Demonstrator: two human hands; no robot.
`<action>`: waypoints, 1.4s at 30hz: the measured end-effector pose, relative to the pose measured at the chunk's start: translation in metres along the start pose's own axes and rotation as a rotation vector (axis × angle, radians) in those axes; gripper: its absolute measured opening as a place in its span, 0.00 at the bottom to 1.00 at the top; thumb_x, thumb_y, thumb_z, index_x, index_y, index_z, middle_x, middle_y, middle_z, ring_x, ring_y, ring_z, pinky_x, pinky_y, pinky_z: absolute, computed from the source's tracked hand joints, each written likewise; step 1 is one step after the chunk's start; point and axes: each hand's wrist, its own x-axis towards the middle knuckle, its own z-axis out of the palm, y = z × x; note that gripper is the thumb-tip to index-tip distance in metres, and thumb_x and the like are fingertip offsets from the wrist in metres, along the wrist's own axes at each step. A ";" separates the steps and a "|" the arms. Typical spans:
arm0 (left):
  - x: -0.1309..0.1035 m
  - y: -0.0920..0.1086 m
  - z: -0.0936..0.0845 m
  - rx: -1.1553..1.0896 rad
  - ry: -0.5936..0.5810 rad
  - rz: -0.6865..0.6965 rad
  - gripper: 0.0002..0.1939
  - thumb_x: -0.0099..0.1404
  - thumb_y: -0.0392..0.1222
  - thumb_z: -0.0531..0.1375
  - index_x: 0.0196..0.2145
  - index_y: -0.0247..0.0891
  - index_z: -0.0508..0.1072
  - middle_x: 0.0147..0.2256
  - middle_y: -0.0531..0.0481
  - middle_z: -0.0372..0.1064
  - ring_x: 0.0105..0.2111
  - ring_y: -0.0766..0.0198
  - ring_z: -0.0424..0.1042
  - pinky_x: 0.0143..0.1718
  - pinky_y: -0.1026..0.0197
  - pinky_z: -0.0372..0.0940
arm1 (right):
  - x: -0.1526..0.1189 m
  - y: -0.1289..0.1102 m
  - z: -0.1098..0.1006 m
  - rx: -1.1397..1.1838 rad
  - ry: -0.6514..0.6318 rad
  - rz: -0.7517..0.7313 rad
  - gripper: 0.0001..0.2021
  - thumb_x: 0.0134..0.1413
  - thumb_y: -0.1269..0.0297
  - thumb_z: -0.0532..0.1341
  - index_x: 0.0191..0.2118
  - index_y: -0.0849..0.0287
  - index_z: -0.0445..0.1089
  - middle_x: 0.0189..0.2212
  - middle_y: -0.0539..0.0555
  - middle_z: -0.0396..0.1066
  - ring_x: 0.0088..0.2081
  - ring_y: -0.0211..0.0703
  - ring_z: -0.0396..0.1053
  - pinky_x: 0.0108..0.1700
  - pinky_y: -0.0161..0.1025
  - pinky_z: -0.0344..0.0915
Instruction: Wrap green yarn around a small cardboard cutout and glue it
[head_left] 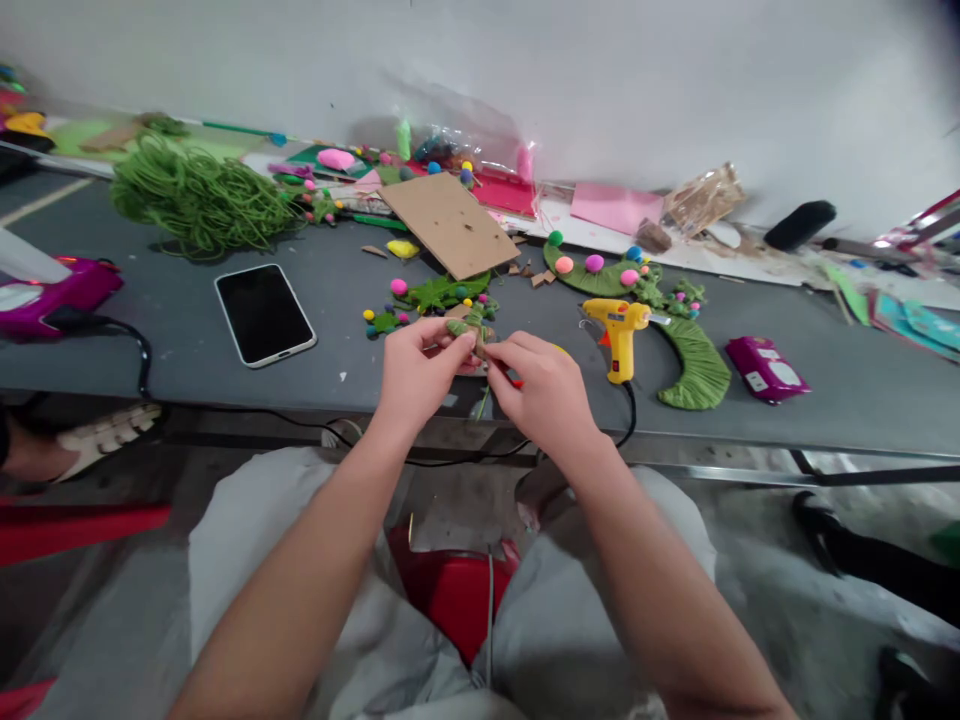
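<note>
Both hands meet at the near edge of the grey table (187,360), over the person's lap. Left hand (411,372) and right hand (546,392) pinch a small cardboard piece wrapped in green cord (472,330) between them, thumbs and fingertips pressed on it from either side, other fingers curled in. A loose cord end hangs below the piece. Something red shows just under the right thumb; cannot tell what it is.

Just right of the hands, a yellow glue gun (619,328) stands on the table, its black cable running off the edge. Beside it lies a green cord-wrapped crescent (697,365), then a purple packet (765,368). Behind the hands: small green shapes with coloured pompoms (420,298), a brown cardboard sheet (448,225). To the left, a phone (264,314) lies screen up, dark; farther back, a heap of green cord (199,200). A pink glue gun (52,292) sits at the far left edge.
</note>
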 end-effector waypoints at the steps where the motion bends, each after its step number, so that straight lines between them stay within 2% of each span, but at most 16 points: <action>1: 0.001 -0.001 0.000 -0.028 0.013 -0.011 0.09 0.56 0.43 0.71 0.32 0.36 0.79 0.28 0.52 0.76 0.26 0.65 0.75 0.35 0.61 0.74 | 0.000 0.001 0.001 0.003 0.005 -0.003 0.12 0.66 0.69 0.56 0.42 0.59 0.78 0.36 0.57 0.75 0.39 0.46 0.71 0.41 0.39 0.63; 5: 0.004 -0.002 -0.003 -0.140 0.019 -0.072 0.10 0.54 0.42 0.72 0.32 0.35 0.79 0.27 0.52 0.75 0.24 0.68 0.72 0.32 0.63 0.72 | -0.001 0.003 0.003 0.052 0.016 -0.011 0.13 0.67 0.69 0.54 0.42 0.59 0.77 0.37 0.58 0.75 0.39 0.46 0.72 0.42 0.39 0.65; 11: 0.005 0.003 -0.008 -0.264 -0.051 -0.175 0.10 0.50 0.40 0.74 0.28 0.34 0.78 0.26 0.52 0.72 0.23 0.71 0.70 0.28 0.66 0.69 | 0.002 0.007 0.005 0.140 0.029 -0.008 0.14 0.67 0.70 0.54 0.41 0.59 0.78 0.35 0.57 0.75 0.38 0.45 0.71 0.42 0.39 0.65; 15: 0.005 0.004 -0.011 -0.306 -0.097 -0.218 0.10 0.51 0.39 0.74 0.29 0.34 0.80 0.27 0.51 0.73 0.22 0.73 0.68 0.27 0.68 0.68 | 0.006 0.016 0.007 0.410 0.053 0.062 0.11 0.63 0.70 0.59 0.36 0.59 0.79 0.33 0.54 0.76 0.34 0.41 0.71 0.39 0.38 0.65; 19: 0.005 0.006 -0.013 -0.311 -0.155 -0.219 0.08 0.51 0.38 0.74 0.29 0.35 0.81 0.27 0.51 0.72 0.22 0.74 0.68 0.26 0.70 0.67 | 0.011 0.029 0.004 0.653 -0.021 0.146 0.08 0.60 0.64 0.63 0.35 0.59 0.80 0.32 0.53 0.79 0.34 0.40 0.72 0.38 0.38 0.66; 23: 0.004 0.008 -0.017 -0.258 -0.219 -0.206 0.08 0.51 0.38 0.73 0.29 0.35 0.81 0.25 0.52 0.71 0.23 0.73 0.68 0.24 0.70 0.65 | 0.016 0.041 -0.001 0.781 -0.124 0.252 0.11 0.58 0.58 0.66 0.38 0.61 0.80 0.32 0.53 0.79 0.33 0.40 0.72 0.40 0.39 0.68; 26: 0.001 0.009 -0.017 -0.169 -0.232 -0.191 0.08 0.52 0.38 0.73 0.30 0.34 0.81 0.25 0.51 0.71 0.23 0.71 0.70 0.24 0.68 0.66 | 0.019 0.045 -0.004 0.656 -0.086 0.249 0.11 0.60 0.59 0.65 0.36 0.62 0.78 0.30 0.52 0.76 0.31 0.38 0.68 0.36 0.37 0.65; 29: 0.000 0.008 -0.013 -0.060 -0.189 -0.158 0.10 0.52 0.37 0.72 0.33 0.32 0.81 0.25 0.51 0.73 0.22 0.69 0.72 0.25 0.66 0.69 | 0.020 0.042 -0.007 0.494 -0.001 0.186 0.10 0.63 0.60 0.62 0.36 0.62 0.76 0.28 0.50 0.73 0.29 0.36 0.63 0.34 0.36 0.61; 32: 0.000 0.006 -0.009 0.033 -0.140 -0.104 0.10 0.53 0.36 0.71 0.35 0.32 0.81 0.24 0.51 0.74 0.21 0.66 0.73 0.26 0.64 0.71 | 0.019 0.035 -0.007 0.416 0.051 0.132 0.08 0.64 0.63 0.62 0.36 0.61 0.75 0.28 0.50 0.72 0.29 0.36 0.64 0.33 0.36 0.60; 35: 0.001 0.004 -0.007 0.100 -0.098 -0.026 0.08 0.54 0.36 0.71 0.33 0.33 0.80 0.24 0.51 0.74 0.23 0.64 0.75 0.28 0.63 0.72 | 0.016 0.027 -0.003 0.371 0.069 0.087 0.06 0.63 0.66 0.62 0.35 0.60 0.75 0.29 0.51 0.74 0.30 0.38 0.66 0.35 0.36 0.61; 39: 0.000 0.001 -0.006 0.108 -0.028 0.050 0.05 0.56 0.36 0.69 0.32 0.34 0.80 0.24 0.52 0.74 0.24 0.64 0.75 0.29 0.63 0.72 | 0.010 0.019 0.006 0.352 0.081 0.067 0.06 0.63 0.67 0.61 0.36 0.59 0.75 0.31 0.53 0.75 0.32 0.40 0.68 0.37 0.37 0.63; 42: 0.002 -0.001 -0.006 0.044 0.033 0.061 0.06 0.57 0.38 0.69 0.34 0.35 0.80 0.26 0.52 0.75 0.24 0.65 0.75 0.31 0.62 0.73 | 0.004 0.014 0.012 0.338 0.080 0.040 0.07 0.63 0.69 0.60 0.35 0.59 0.75 0.31 0.52 0.74 0.31 0.39 0.67 0.37 0.37 0.62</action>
